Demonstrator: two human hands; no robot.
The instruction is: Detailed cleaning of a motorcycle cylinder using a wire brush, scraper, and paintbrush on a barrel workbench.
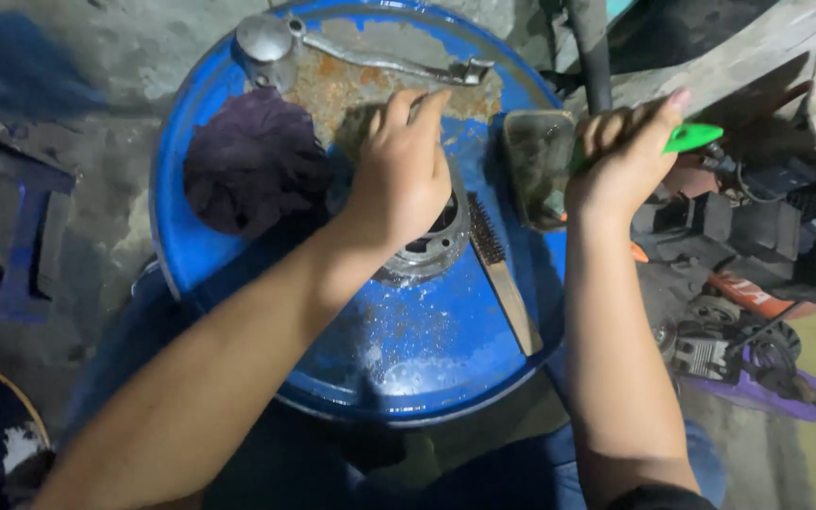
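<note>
Both bare forearms reached over a rust-patched blue steel drum lid (408, 349). Left hand (399, 179) pressed, fingers together, on a grey ridged metal cylinder part (436, 247), still grimy; right hand (620, 161) clenched a green plastic handle (693, 138). Beside the part lay a wooden wire brush (502, 279) and a crumpled purple rag (252, 161).

So the left grip (399, 175) is clamped down over a round grey metal part (432, 247), looks like an engine cylinder with a bore hole in the middle, sitting flat on top of the blue drum (427, 349). Most of it is hidden under the palm, only the lower right rim and part of the bore show. The right grip (620, 161) is closed around a green-handled tool (691, 138), handle end poking out to the right; can't see its working end.
</note>
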